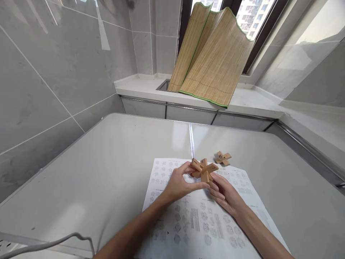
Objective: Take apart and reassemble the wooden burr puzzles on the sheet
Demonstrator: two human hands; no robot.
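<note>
Between my two hands is a wooden interlocking puzzle [204, 169] of notched pieces, some with dark numbers on their faces. My left hand [181, 180] grips it from the left, thumb along its near side and fingers behind. From the right and below, my right hand [222, 189] supports it with curled fingers; its fingertips are partly hidden by the wood. Just beyond, to the right, a smaller wooden puzzle section [222, 158] marked with a letter or digit lies apart. Under my hands spreads a printed instruction sheet [199, 235] with small diagrams.
The pale folding table [121, 151] has a seam down its middle. A grey cable [61, 239] runs beside a white power strip [7, 246] at the lower left. Behind the table, a bamboo mat [212, 61] leans over a white counter [142, 88] by the window.
</note>
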